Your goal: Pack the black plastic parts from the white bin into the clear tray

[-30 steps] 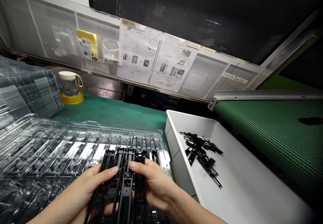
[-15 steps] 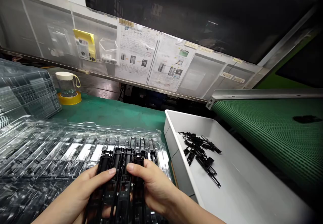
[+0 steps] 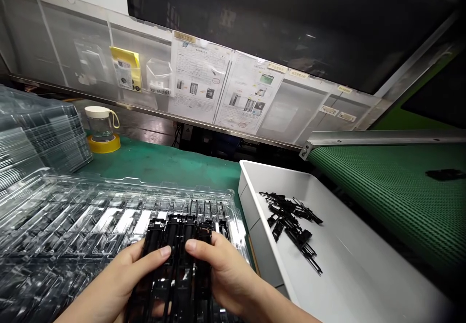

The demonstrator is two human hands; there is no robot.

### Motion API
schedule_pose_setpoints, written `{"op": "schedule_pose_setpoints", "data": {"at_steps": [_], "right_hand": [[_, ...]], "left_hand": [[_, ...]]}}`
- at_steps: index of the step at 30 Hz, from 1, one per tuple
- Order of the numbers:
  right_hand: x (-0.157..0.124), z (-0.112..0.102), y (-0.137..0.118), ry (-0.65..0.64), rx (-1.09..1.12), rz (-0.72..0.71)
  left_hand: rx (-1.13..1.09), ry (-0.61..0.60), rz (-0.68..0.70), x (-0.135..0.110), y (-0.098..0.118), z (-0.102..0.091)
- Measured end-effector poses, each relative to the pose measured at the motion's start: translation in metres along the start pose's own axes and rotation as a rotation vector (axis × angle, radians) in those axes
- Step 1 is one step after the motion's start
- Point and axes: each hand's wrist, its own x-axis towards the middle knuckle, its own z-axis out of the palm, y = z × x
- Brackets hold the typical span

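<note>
**Both hands on a bundle of black plastic frames over the clear tray**

Compared with half a second ago the hands and the frames sit slightly lower in view and the thumbs remain close together; the loose parts in the bin have not moved; the lone black part on the conveyor lies in much the same place.

The left hand is partly closed around the left edge of the black frames, thumb laid across the top; the right hand is partly closed around the right edge, thumb tip almost meeting the left thumb; the frames lie side by side, held just above the near right corner of the clear tray on the green bench.

A white bin stands just right of the tray, with a small pile of black parts; a green conveyor runs beyond it.

Instruction sheets and a yellow card hang on the back panel; their print is too small to read.
</note>
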Motion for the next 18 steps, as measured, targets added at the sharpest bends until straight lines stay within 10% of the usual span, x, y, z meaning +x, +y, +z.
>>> {"op": "schedule_pose_setpoints", "data": {"at_steps": [10, 14, 18], "right_hand": [[-0.010, 0.002, -0.007, -0.044, -0.594, -0.582], [-0.012, 0.003, -0.009, -0.069, -0.686, -0.598], [-0.016, 0.002, -0.025, 0.043, -0.696, -0.436]], "left_hand": [[0.528, 0.008, 0.867, 0.002, -0.010, -0.005], [0.580, 0.009, 0.842, 0.000, -0.008, -0.004], [0.791, 0.084, 0.502, -0.008, 0.017, -0.017]]}}
